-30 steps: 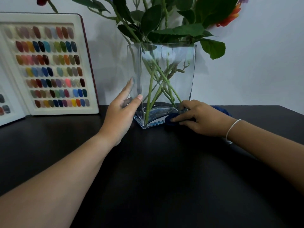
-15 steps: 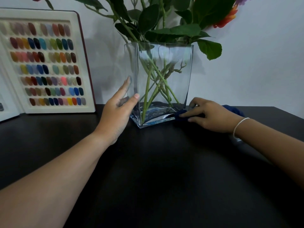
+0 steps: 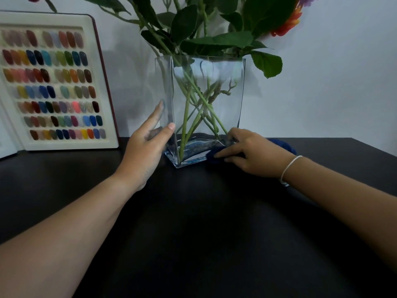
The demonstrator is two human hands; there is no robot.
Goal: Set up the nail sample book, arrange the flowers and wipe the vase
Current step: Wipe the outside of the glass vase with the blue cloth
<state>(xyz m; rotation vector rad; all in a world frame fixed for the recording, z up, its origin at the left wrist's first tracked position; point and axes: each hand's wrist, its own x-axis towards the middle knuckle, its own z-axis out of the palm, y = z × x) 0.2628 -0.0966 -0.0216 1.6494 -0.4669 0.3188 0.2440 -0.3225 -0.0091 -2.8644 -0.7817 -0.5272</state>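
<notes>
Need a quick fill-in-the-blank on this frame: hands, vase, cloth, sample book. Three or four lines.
1. The left hand rests with straight fingers against the glass ____.
2. The right hand presses a dark ____ cloth at the vase base.
3. The nail sample book stands open to the ____ of the vase.
4. The green stems stand ____ the vase.

Missing words: vase; blue; left; inside
</notes>
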